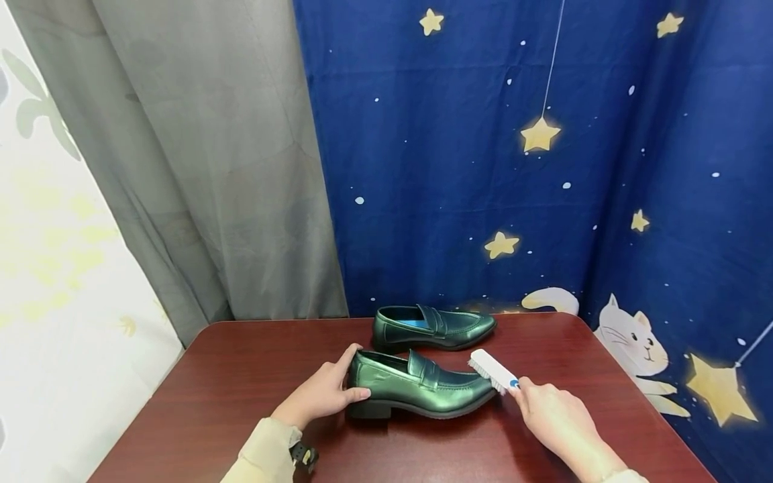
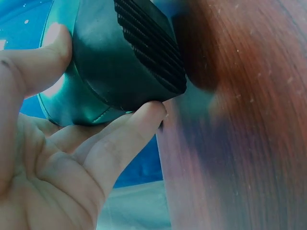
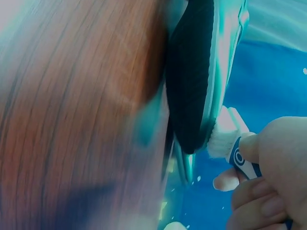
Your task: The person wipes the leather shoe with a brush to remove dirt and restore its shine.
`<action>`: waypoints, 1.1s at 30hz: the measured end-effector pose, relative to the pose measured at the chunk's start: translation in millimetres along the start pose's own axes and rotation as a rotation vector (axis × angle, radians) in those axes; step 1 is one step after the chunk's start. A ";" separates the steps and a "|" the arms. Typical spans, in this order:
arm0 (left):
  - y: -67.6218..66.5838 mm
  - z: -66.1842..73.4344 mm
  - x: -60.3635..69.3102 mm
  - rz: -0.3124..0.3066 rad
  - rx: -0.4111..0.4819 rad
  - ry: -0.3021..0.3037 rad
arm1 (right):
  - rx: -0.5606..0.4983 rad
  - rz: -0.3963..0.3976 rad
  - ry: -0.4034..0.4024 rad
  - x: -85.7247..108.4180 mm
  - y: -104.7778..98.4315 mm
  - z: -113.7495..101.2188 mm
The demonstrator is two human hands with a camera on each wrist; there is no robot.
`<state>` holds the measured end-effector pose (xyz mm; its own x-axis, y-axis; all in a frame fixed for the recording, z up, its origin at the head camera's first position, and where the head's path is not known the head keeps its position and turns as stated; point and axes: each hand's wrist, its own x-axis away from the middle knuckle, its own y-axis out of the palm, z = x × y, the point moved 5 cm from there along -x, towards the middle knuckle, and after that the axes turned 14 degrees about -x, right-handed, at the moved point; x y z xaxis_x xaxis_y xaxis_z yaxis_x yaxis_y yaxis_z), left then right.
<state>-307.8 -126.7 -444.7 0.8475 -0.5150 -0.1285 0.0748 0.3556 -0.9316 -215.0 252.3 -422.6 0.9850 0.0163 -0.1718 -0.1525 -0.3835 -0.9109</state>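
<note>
A dark green loafer (image 1: 417, 386) points its toe to the right on the table's near part. Its heel is gripped by my left hand (image 1: 325, 389), thumb on the near side and fingers round the back. In the left wrist view the ridged underside of the heel (image 2: 153, 52) shows, so the shoe is tipped or lifted a little there. My right hand (image 1: 555, 419) holds a white brush (image 1: 495, 369) by its handle. The brush's white bristles (image 3: 220, 139) touch the toe of the loafer. Behind it stands the matching loafer (image 1: 435, 327), with a blue insole, untouched.
The reddish-brown wooden table (image 1: 229, 389) carries both shoes. A blue curtain (image 1: 435, 188) with stars and a grey curtain (image 1: 229, 168) hang behind its far edge. A pale patterned cloth (image 1: 60, 268) hangs at the left.
</note>
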 end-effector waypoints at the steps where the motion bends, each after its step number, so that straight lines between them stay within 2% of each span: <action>1: 0.2 -0.3 -0.6 0.001 0.004 -0.002 | -0.005 -0.002 -0.001 0.6 0.2 -1.5; 10: 0.0 -1.4 -1.8 -0.004 0.054 -0.009 | -0.063 -0.029 0.036 5.2 6.0 -5.0; 18: 0.7 -0.8 -2.4 0.010 0.113 0.027 | -0.097 -0.033 0.059 9.4 9.7 -4.8; 33: 3.9 -6.9 -5.2 0.026 0.135 -0.007 | -0.125 0.000 0.053 12.8 13.5 -12.4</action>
<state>-315.6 -128.0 -450.0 0.8537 -0.4989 -0.1494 0.1221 0.4707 -0.8738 -203.4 235.9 -432.4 0.9884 -0.0312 -0.1489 -0.1447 -0.4953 -0.8566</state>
